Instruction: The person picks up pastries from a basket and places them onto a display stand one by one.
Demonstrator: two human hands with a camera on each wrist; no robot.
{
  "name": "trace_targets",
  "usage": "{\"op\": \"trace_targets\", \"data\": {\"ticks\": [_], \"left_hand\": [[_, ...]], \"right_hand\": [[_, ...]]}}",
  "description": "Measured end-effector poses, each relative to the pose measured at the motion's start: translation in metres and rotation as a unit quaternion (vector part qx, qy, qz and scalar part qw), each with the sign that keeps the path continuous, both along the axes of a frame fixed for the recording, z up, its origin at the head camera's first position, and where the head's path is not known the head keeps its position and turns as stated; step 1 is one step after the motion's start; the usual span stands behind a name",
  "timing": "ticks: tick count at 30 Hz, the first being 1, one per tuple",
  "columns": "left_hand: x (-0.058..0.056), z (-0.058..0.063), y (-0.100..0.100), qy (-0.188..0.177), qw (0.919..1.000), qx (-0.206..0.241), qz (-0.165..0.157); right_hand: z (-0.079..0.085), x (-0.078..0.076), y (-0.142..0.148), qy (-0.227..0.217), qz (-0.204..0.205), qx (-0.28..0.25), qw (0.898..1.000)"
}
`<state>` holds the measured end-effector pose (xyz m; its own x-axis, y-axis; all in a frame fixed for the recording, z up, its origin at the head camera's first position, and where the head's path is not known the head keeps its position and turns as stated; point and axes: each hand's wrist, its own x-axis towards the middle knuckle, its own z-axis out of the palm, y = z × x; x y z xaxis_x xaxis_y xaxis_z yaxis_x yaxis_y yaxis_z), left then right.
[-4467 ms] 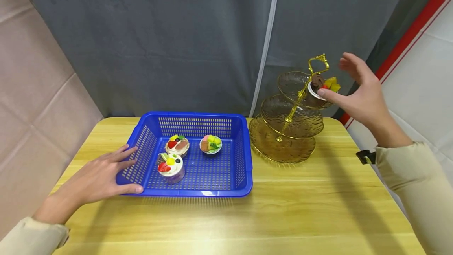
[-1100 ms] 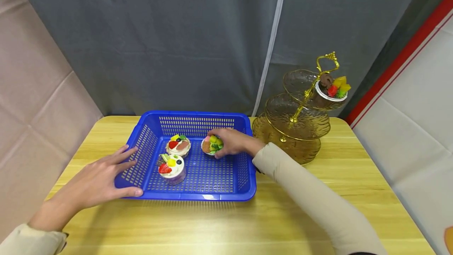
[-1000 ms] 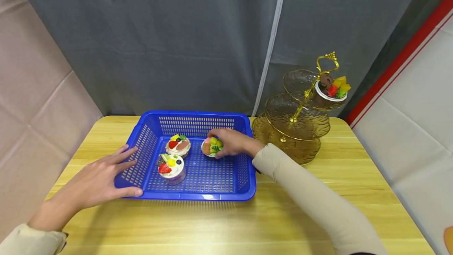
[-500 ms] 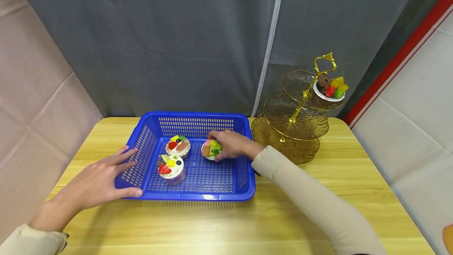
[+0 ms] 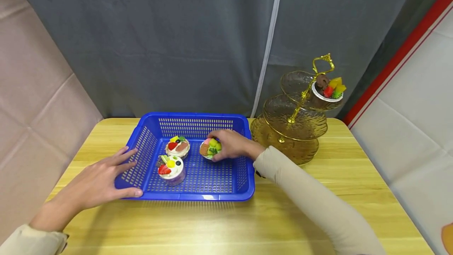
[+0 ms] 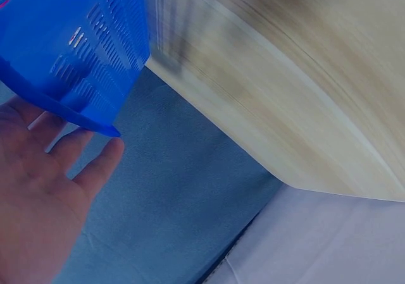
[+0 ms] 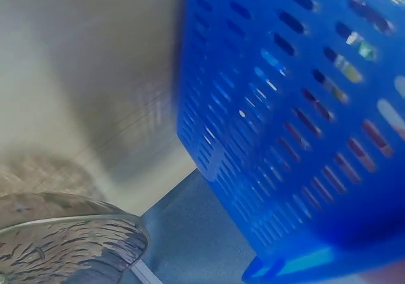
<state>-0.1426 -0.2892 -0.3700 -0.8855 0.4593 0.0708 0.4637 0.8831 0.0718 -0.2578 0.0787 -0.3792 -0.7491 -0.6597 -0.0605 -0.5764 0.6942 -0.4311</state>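
A blue plastic basket (image 5: 198,196) stands on the table. In it, my right hand (image 5: 231,144) grips a small fruit-topped cupcake (image 5: 209,149) between thumb and fingers, hiding its right side. Left of that are a cream cupcake (image 5: 178,147) with strawberry and a purple-sided dessert cup (image 5: 171,170) with white cream. My left hand (image 5: 97,182) rests with spread fingers on the basket's left end; in the left wrist view its fingertips touch the rim (image 6: 57,107). A chocolate cupcake (image 5: 327,90) with fruit sits on the top plate of a gold-rimmed three-tier stand (image 5: 295,119).
The stand is just right of the basket at the back of the wooden table (image 5: 212,227). A grey curtain (image 5: 177,43) hangs behind, with pale walls at both sides. The basket's right wall (image 7: 253,119) fills much of the right wrist view.
My right hand has let go of the chocolate cupcake on the top tier, moved left into the basket and taken hold of the fruit-topped cupcake. My left hand stays at the basket.
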Motion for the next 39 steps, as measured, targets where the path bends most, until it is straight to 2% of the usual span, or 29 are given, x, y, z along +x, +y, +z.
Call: {"op": "trace_targets", "data": {"ticks": [7,21,31,39], "left_hand": [[0.001,0.001,-0.001,0.003,1.0,0.001,-0.005],[0.001,0.0,-0.001,0.007,1.0,0.005,-0.006],[0.001,-0.001,-0.002,0.008,0.9999,0.008,-0.009],[0.001,-0.002,-0.003,0.014,0.9998,0.007,-0.015]], "right_hand": [[0.011,0.004,0.005,0.004,-0.021,-0.067,0.998],[0.042,0.022,0.028,0.025,-0.015,-0.182,0.983],[0.065,0.034,0.048,0.027,-0.03,-0.216,0.976],[0.085,0.043,0.067,0.049,-0.046,-0.208,0.976]]}}
